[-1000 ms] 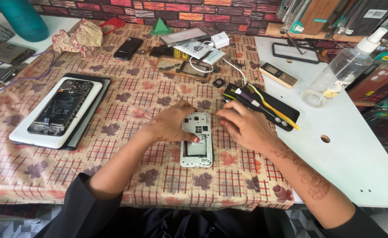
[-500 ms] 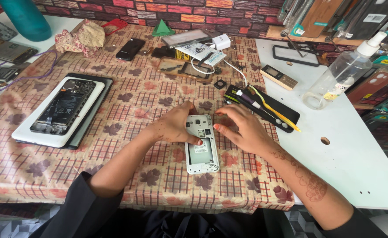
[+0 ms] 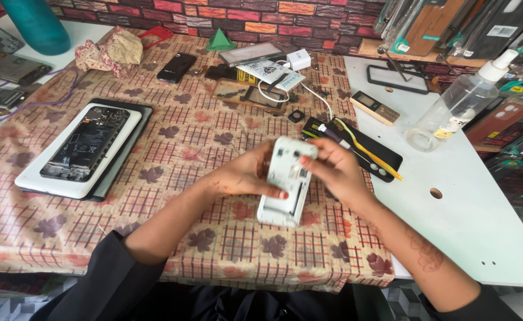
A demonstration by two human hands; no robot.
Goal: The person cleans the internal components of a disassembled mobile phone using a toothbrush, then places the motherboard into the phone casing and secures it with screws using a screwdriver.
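Note:
A white phone with its back cover off [image 3: 284, 184] is held a little above the patterned tablecloth [image 3: 202, 137], tilted with its open back towards me. My left hand [image 3: 243, 175] grips its left side, fingers wrapped under it. My right hand [image 3: 333, 169] holds the top right corner, thumb pressed on the upper edge. Both hands meet around the phone near the table's middle front.
An opened white tablet [image 3: 80, 151] lies on a dark case at left. A black tray with a yellow-handled tool [image 3: 362, 151] sits just right of my hands. A clear spray bottle [image 3: 460, 107], a small bar phone [image 3: 375, 108], cables and phone parts crowd the back.
The white phone lay flat on the cloth under my hands; now both hands have lifted and tilted it up off the table.

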